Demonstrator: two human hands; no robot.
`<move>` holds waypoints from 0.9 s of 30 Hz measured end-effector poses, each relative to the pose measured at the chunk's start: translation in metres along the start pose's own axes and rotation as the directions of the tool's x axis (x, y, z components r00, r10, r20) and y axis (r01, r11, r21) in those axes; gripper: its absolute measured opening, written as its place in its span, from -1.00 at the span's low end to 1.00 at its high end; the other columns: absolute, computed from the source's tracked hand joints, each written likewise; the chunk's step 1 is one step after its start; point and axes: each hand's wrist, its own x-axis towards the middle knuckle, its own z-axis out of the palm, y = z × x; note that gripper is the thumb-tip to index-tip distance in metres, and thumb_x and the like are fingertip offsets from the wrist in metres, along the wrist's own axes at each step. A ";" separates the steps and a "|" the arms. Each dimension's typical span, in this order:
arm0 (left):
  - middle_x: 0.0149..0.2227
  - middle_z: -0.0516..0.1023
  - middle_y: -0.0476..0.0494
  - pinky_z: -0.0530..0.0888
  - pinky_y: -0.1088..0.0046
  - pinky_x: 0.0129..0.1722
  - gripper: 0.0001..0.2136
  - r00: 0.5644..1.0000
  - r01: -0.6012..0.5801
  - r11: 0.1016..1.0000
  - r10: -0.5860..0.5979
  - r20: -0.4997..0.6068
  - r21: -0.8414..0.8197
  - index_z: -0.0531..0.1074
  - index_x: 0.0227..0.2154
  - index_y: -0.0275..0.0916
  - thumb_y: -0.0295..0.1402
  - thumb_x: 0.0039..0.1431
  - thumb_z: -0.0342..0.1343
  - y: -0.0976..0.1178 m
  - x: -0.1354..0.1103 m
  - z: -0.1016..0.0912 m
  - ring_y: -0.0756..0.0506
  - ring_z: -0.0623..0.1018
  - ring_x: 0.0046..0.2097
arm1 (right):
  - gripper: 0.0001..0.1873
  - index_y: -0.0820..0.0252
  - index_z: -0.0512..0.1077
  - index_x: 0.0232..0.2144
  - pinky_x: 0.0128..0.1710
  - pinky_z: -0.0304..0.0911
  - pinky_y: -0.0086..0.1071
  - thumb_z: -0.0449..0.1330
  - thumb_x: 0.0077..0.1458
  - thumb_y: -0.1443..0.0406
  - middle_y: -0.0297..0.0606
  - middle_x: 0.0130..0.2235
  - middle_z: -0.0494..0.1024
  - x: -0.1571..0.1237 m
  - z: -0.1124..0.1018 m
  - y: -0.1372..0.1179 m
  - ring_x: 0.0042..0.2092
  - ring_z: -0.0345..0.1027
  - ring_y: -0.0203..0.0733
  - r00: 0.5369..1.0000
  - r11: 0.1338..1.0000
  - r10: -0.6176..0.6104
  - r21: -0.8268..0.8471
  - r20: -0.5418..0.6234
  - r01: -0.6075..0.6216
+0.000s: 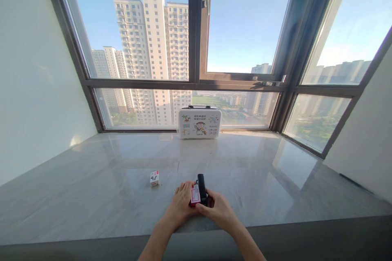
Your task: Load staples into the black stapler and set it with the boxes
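Observation:
Near the front of the grey marble sill, my left hand [182, 202] is curled over a small red-and-white box [195, 194]; part of the box is hidden by the fingers. Right against the box stands a long black stapler [201, 187], tilted slightly away from me. My right hand [221, 211] grips the stapler from its right side, with the thumb reaching across its lower end to the box. Further left, a small white box [154, 178] with red print and a dark picture rests on the sill, apart from both hands.
A white carrying case [199, 123] with cartoon prints and a black handle stands upright against the window. The marble sill [101, 195] ends at a front edge close to my forearms. Dark window frames [196, 85] and white side walls enclose it.

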 end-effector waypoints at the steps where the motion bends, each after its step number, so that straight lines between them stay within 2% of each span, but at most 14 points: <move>1: 0.05 0.42 -0.27 0.30 0.18 0.08 -0.27 1.000 0.002 1.000 -0.002 -0.001 -0.009 0.29 0.09 -0.19 -0.02 -0.12 0.37 0.000 -0.001 0.000 -0.30 0.40 0.08 | -0.56 0.22 0.57 -0.12 -0.41 0.14 -0.43 0.36 0.01 0.07 -0.35 -0.49 0.38 0.000 -0.001 -0.001 -0.43 0.18 -0.23 1.000 1.000 0.002 -0.009 -0.004 -0.002; 4: 0.12 0.36 -0.27 0.29 0.15 0.13 -0.05 1.000 -0.014 0.996 0.012 -0.024 -0.092 0.20 0.20 -0.14 0.05 -0.28 0.43 -0.002 -0.004 -0.005 -0.32 0.36 0.13 | -0.55 0.23 0.57 -0.13 -0.46 0.09 -0.45 0.34 0.03 0.04 -0.37 -0.52 0.35 -0.001 -0.003 -0.003 -0.45 0.16 -0.24 1.000 1.000 0.012 -0.024 -0.001 -0.012; 6: 0.16 0.32 -0.29 0.31 0.16 0.14 0.02 0.997 -0.014 0.984 0.000 -0.077 -0.178 0.13 0.25 -0.14 0.12 -0.28 0.42 -0.006 -0.007 -0.012 -0.30 0.36 0.14 | -0.53 0.23 0.57 -0.13 -0.48 0.04 -0.46 0.35 0.02 0.02 -0.39 -0.53 0.33 0.000 -0.003 -0.001 -0.46 0.14 -0.26 1.000 0.999 0.008 -0.031 0.009 -0.007; 8: 0.11 0.36 -0.26 0.38 0.25 0.04 -0.19 0.987 0.045 0.965 -0.082 -0.135 -0.257 0.19 0.19 -0.17 0.19 -0.03 0.24 -0.011 -0.011 -0.020 -0.23 0.42 0.05 | -0.52 0.21 0.56 -0.12 -0.49 0.00 -0.47 0.37 0.01 0.02 -0.41 -0.53 0.32 0.001 -0.003 0.004 -0.47 0.12 -0.28 1.000 0.999 -0.007 -0.040 0.013 0.007; 10: -0.09 0.48 -0.17 0.40 0.35 -0.15 -0.48 0.965 0.151 0.946 -0.203 -0.163 -0.287 0.35 -0.01 -0.18 0.16 0.28 -0.11 -0.013 -0.014 -0.026 -0.15 0.48 -0.13 | -0.53 0.21 0.55 -0.10 -0.49 -0.01 -0.47 0.38 0.00 0.06 -0.42 -0.52 0.31 0.002 -0.002 0.008 -0.47 0.12 -0.29 1.000 0.999 -0.019 -0.045 0.010 0.019; 12: -0.35 0.49 -0.08 0.33 0.40 -0.30 -0.47 0.952 0.237 0.949 -0.270 -0.145 -0.209 0.41 -0.29 -0.17 0.06 0.40 -0.37 -0.010 -0.017 -0.027 -0.11 0.48 -0.31 | -0.54 0.21 0.54 -0.09 -0.48 0.00 -0.46 0.39 -0.02 0.11 -0.42 -0.52 0.32 0.002 -0.001 0.012 -0.47 0.14 -0.29 1.000 0.999 -0.015 -0.047 0.010 0.015; 13: -0.43 0.47 -0.07 0.29 0.39 -0.33 -0.44 0.954 0.250 0.960 -0.266 -0.136 -0.129 0.40 -0.39 -0.16 0.04 0.41 -0.40 -0.006 -0.017 -0.026 -0.12 0.47 -0.35 | -0.55 0.21 0.54 -0.10 -0.48 0.01 -0.46 0.39 -0.02 0.12 -0.42 -0.52 0.33 0.001 0.000 0.012 -0.46 0.15 -0.28 1.000 0.999 -0.011 -0.046 0.012 0.012; 15: -0.45 0.50 -0.10 0.26 0.37 -0.31 -0.45 0.966 0.229 0.972 -0.220 -0.132 0.053 0.41 -0.46 -0.14 0.03 0.41 -0.34 0.005 -0.018 -0.019 -0.16 0.50 -0.34 | -0.57 0.20 0.55 -0.11 -0.47 0.03 -0.46 0.38 -0.02 0.14 -0.42 -0.52 0.34 0.001 0.001 0.012 -0.46 0.16 -0.27 1.000 0.999 -0.010 -0.041 0.016 0.011; 17: -0.39 0.56 -0.17 0.25 0.33 -0.28 -0.48 0.972 0.208 0.963 -0.185 -0.145 0.171 0.45 -0.42 -0.13 0.00 0.42 -0.31 0.015 -0.017 -0.010 -0.21 0.54 -0.28 | -0.60 0.20 0.55 -0.12 -0.45 0.06 -0.46 0.36 -0.02 0.16 -0.41 -0.50 0.37 0.000 0.002 0.010 -0.44 0.19 -0.26 1.000 0.999 -0.021 -0.031 0.022 0.022; 20: -0.37 0.58 -0.22 0.25 0.34 -0.27 -0.46 0.978 0.186 0.969 -0.167 -0.124 0.165 0.47 -0.40 -0.13 -0.02 0.43 -0.34 0.021 -0.015 -0.006 -0.22 0.55 -0.26 | -0.61 0.19 0.55 -0.12 -0.44 0.08 -0.46 0.36 -0.03 0.20 -0.40 -0.47 0.40 -0.001 0.002 0.010 -0.42 0.22 -0.25 0.999 0.999 -0.036 -0.035 0.025 0.037; 23: -0.41 0.56 -0.16 0.24 0.38 -0.33 -0.43 0.974 0.208 0.976 -0.200 -0.109 0.063 0.47 -0.44 -0.13 0.00 0.43 -0.37 0.004 -0.014 -0.025 -0.16 0.54 -0.33 | -0.54 0.20 0.53 -0.05 -0.46 0.05 -0.45 0.38 -0.04 0.20 -0.40 -0.49 0.40 -0.002 0.003 0.013 -0.44 0.23 -0.25 1.000 0.997 -0.018 -0.076 0.009 0.019; 24: -0.43 0.55 -0.14 0.23 0.40 -0.35 -0.42 0.958 0.259 0.965 -0.250 -0.143 0.043 0.46 -0.45 -0.14 0.01 0.42 -0.38 -0.008 -0.013 -0.037 -0.15 0.53 -0.35 | -0.48 0.21 0.51 -0.02 -0.46 0.04 -0.45 0.39 -0.06 0.20 -0.40 -0.48 0.40 -0.002 0.004 0.014 -0.44 0.24 -0.25 1.000 0.995 -0.006 -0.098 -0.008 0.005; 25: -0.44 0.54 -0.14 0.23 0.40 -0.36 -0.41 0.911 0.349 0.936 -0.325 -0.252 0.053 0.45 -0.44 -0.14 0.02 0.41 -0.39 -0.022 -0.013 -0.051 -0.15 0.52 -0.36 | -0.42 0.22 0.49 0.03 -0.46 0.04 -0.44 0.41 -0.07 0.19 -0.40 -0.48 0.41 -0.002 0.005 0.016 -0.44 0.25 -0.24 1.000 0.993 0.005 -0.120 -0.030 -0.008; 27: -0.39 0.56 -0.18 0.25 0.40 -0.36 -0.41 0.750 0.574 0.815 -0.487 -0.447 0.075 0.47 -0.36 -0.16 0.06 0.39 -0.39 -0.054 -0.012 -0.079 -0.20 0.54 -0.31 | -0.29 0.23 0.44 0.11 -0.45 0.06 -0.43 0.45 -0.11 0.17 -0.38 -0.45 0.42 -0.003 0.006 0.019 -0.42 0.27 -0.22 0.997 0.988 0.017 -0.154 -0.073 -0.028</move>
